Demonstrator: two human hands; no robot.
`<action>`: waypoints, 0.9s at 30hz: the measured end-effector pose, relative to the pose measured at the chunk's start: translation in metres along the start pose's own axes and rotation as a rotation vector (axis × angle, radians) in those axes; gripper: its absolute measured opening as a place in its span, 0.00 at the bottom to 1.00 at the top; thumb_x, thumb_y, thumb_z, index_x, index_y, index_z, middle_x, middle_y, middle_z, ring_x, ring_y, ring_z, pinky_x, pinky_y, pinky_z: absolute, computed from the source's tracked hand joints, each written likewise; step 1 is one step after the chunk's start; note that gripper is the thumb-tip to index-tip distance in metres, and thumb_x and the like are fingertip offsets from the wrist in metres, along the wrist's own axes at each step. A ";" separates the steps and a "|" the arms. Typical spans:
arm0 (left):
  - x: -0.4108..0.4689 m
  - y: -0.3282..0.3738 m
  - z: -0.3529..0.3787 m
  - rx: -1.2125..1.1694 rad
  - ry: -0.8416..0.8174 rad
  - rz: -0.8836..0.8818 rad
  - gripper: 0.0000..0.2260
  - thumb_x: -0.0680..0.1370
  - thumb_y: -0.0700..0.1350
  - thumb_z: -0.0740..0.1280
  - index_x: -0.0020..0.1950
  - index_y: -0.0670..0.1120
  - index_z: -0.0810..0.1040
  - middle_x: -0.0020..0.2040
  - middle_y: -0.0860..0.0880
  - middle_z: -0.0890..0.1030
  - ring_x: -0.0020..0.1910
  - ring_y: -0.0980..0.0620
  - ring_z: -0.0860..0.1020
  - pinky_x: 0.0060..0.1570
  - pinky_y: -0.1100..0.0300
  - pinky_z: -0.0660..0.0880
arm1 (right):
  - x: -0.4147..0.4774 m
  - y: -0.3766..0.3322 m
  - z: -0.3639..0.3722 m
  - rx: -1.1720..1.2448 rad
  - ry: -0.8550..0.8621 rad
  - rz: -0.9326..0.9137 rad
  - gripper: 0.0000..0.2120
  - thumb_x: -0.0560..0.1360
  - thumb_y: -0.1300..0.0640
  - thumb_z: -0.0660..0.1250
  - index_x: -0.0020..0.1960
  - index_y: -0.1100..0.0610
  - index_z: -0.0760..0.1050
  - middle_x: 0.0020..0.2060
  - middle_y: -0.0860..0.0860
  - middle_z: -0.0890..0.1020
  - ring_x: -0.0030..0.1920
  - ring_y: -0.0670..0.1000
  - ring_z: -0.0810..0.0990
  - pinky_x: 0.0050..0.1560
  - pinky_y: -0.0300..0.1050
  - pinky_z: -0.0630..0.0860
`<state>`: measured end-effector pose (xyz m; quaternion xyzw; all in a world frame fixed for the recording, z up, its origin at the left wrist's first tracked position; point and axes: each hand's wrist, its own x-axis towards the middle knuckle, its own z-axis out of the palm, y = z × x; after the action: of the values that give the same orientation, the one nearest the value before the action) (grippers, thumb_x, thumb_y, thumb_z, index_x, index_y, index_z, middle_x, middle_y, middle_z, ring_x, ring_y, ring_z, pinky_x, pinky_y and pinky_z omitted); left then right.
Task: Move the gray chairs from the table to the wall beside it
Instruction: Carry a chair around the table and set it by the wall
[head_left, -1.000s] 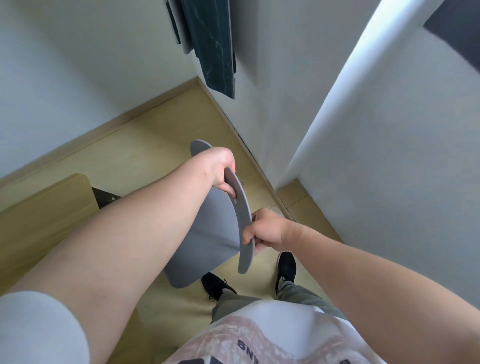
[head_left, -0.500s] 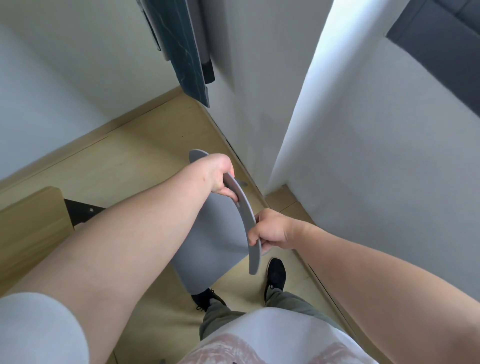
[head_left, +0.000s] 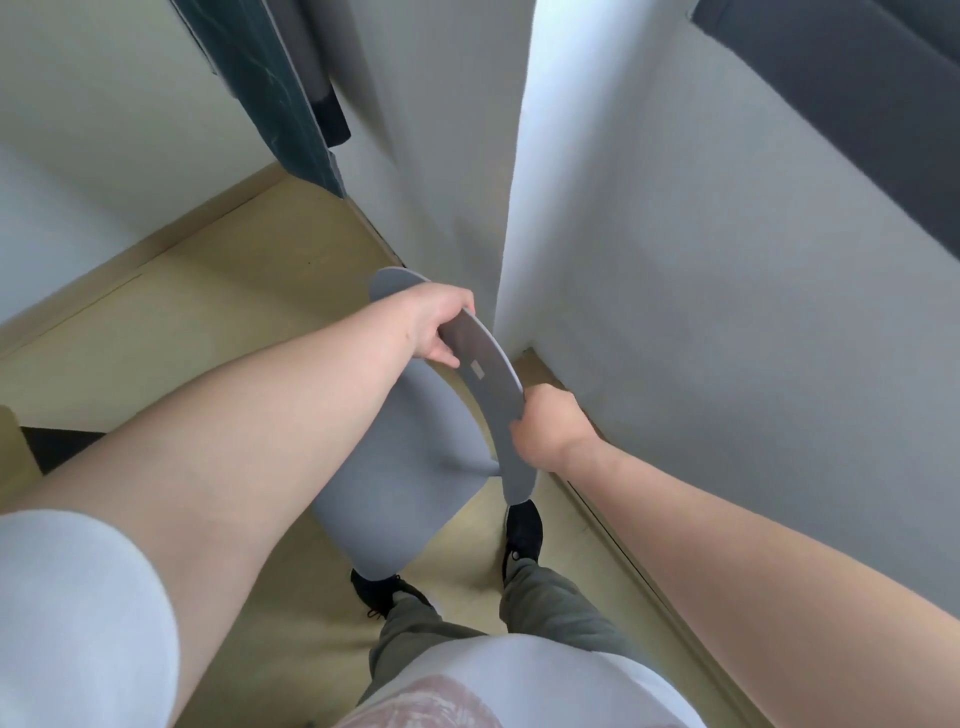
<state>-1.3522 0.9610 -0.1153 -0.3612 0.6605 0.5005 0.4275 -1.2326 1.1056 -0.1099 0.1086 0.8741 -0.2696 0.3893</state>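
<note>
Since 1.0 s ago the white wall corner (head_left: 511, 260) has come closer. Smooth matte gray chair (head_left: 410, 467) with curved backrest sits just beside it; left hand (head_left: 439, 325) and right hand (head_left: 545, 431) both grip the backrest's top edge.

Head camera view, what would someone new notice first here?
The gray chair at center, held by its curved backrest with the left hand at the far end and the right hand nearer. Just right of it juts a white wall corner, and black shoes stand on the wooden floor below.
</note>
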 end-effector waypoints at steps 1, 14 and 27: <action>0.003 0.002 0.004 -0.006 -0.002 0.005 0.14 0.77 0.45 0.64 0.60 0.40 0.70 0.54 0.40 0.76 0.54 0.39 0.76 0.52 0.46 0.76 | 0.002 0.002 -0.003 -0.016 0.009 -0.001 0.09 0.76 0.64 0.60 0.52 0.62 0.76 0.42 0.55 0.79 0.39 0.57 0.78 0.35 0.43 0.73; 0.034 0.007 0.022 -0.319 -0.010 0.123 0.31 0.76 0.48 0.68 0.76 0.44 0.62 0.74 0.37 0.63 0.63 0.36 0.76 0.58 0.43 0.77 | 0.040 0.031 -0.034 -0.034 0.032 0.047 0.12 0.75 0.65 0.60 0.57 0.63 0.76 0.53 0.59 0.82 0.46 0.59 0.79 0.41 0.45 0.74; 0.018 0.006 0.025 -0.494 0.052 0.189 0.23 0.82 0.42 0.59 0.76 0.42 0.62 0.76 0.42 0.65 0.63 0.39 0.77 0.59 0.46 0.77 | 0.034 0.029 -0.029 -0.001 0.087 0.105 0.14 0.74 0.64 0.60 0.59 0.61 0.74 0.54 0.59 0.81 0.48 0.61 0.80 0.42 0.47 0.75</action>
<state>-1.3589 0.9855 -0.1328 -0.4042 0.5598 0.6748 0.2606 -1.2619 1.1446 -0.1304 0.1656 0.8833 -0.2436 0.3646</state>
